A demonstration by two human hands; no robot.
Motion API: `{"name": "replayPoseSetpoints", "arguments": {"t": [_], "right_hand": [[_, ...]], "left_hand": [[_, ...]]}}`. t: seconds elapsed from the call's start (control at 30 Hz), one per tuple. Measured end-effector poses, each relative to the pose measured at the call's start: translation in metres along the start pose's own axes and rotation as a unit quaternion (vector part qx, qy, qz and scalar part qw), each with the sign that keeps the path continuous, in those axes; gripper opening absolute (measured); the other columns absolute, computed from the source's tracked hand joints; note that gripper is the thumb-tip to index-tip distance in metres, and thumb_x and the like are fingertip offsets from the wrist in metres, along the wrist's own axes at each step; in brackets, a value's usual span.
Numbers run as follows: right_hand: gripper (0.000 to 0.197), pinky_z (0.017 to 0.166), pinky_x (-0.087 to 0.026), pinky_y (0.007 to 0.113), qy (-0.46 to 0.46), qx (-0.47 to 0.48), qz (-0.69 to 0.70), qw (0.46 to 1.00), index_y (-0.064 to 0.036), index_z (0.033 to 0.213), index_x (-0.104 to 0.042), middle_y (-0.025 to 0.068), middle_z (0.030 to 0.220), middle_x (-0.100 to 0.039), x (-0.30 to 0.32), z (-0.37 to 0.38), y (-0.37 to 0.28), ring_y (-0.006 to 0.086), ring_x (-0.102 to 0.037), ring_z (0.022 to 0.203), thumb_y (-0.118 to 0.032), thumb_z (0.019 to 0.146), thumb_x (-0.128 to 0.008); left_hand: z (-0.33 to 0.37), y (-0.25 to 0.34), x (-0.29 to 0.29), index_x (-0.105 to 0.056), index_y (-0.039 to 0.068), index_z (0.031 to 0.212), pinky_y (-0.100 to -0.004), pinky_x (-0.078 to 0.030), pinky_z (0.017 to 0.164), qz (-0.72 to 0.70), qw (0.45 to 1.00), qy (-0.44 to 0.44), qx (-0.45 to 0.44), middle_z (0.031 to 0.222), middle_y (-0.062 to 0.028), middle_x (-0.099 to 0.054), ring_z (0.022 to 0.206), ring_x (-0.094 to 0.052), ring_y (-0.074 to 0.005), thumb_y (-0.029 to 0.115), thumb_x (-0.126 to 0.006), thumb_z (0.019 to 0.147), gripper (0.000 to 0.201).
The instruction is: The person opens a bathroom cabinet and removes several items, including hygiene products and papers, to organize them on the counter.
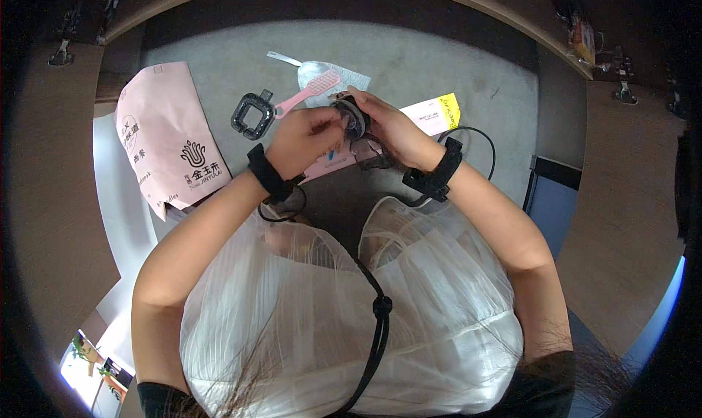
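Observation:
In front of me, both hands meet around a small dark, rounded object [355, 119] with a shiny, ring-like edge; its kind is unclear. My left hand [303, 134] has its fingers bent against the object's left side. My right hand [391, 122] curls around its far and right side, with the thumb and fingers closed on it. Below the right hand sits a dark see-through piece [371, 155], partly covered. A pink brush [311, 92] with a grid-patterned head lies just beyond my left hand. Left of the brush is a black square frame [253, 117] with a short tab.
A pink printed paper bag [170, 136] lies on the grey table [439, 59] at left. Behind the brush is a pale sheet [333, 73] with a white strip. A white-and-yellow card [431, 114] lies at right; a pink card [329, 167] is partly under my hands. Black cables hang from my wristbands.

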State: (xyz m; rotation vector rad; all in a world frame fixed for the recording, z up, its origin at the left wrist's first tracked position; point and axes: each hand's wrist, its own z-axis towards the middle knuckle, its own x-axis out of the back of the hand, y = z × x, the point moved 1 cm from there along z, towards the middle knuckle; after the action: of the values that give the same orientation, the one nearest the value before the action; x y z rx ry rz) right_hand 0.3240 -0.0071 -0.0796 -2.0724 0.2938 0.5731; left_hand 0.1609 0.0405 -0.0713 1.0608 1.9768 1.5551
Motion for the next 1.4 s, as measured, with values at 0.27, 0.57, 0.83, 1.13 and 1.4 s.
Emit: {"name": "replayPoseSetpoints", "arguments": {"t": [0.27,0.57,0.83,1.13,1.4], "right_hand": [[0.044,0.092,-0.038,0.029,-0.017,-0.040,0.048,0.998,-0.0020,0.132,-0.028,0.0097,0.120,-0.045,-0.002,-0.002,-0.009,0.0162,-0.047,0.106,-0.024,0.094,-0.029],[0.038,0.083,-0.044,0.027,-0.032,-0.037,0.081,0.995,-0.0038,0.119,-0.043,0.0057,0.105,-0.055,0.003,0.000,-0.005,0.0141,-0.054,0.091,-0.031,0.093,-0.036],[0.037,0.082,-0.040,0.023,0.051,0.109,-0.200,0.972,-0.0029,0.120,-0.044,0.0065,0.105,-0.054,-0.003,0.006,0.009,0.0109,-0.049,0.093,-0.024,0.090,-0.047],[0.042,0.079,-0.042,0.027,0.091,0.170,-0.222,0.956,-0.0034,0.122,-0.042,0.0113,0.100,-0.057,-0.014,0.007,0.014,0.0156,-0.052,0.089,-0.025,0.087,-0.052],[0.045,0.082,-0.042,0.031,0.105,0.189,-0.251,0.944,-0.0057,0.124,-0.039,0.0171,0.105,-0.055,-0.012,0.006,0.018,0.0236,-0.054,0.094,-0.026,0.086,-0.053]], "left_hand": [[0.001,0.001,0.003,-0.054,0.002,0.077,-0.0205,-0.037,0.050,-0.034,0.997,-0.026,0.062,0.061,0.0009,-0.050,0.056,-0.045,-0.0047,0.020,-0.046,0.090,0.023],[0.004,-0.007,0.001,-0.054,0.003,0.076,-0.0190,-0.036,0.048,-0.068,0.997,-0.027,-0.015,0.063,0.0003,-0.053,0.055,-0.047,-0.0040,0.017,-0.046,0.089,0.021],[0.003,-0.014,0.004,-0.052,-0.002,0.067,-0.0234,-0.035,0.046,0.012,0.998,0.027,-0.048,0.056,-0.0030,-0.050,0.051,-0.045,-0.0064,0.007,-0.056,0.072,0.011],[0.001,-0.004,0.004,-0.052,-0.003,0.059,-0.0251,-0.034,0.044,0.045,0.997,0.065,0.012,0.049,-0.0049,-0.047,0.047,-0.043,-0.0068,0.010,-0.060,0.069,0.018],[0.001,-0.003,0.003,-0.054,-0.005,0.061,-0.0260,-0.035,0.044,0.066,0.995,0.076,-0.007,0.049,-0.0060,-0.050,0.046,-0.044,-0.0070,0.013,-0.061,0.070,0.021]]}}
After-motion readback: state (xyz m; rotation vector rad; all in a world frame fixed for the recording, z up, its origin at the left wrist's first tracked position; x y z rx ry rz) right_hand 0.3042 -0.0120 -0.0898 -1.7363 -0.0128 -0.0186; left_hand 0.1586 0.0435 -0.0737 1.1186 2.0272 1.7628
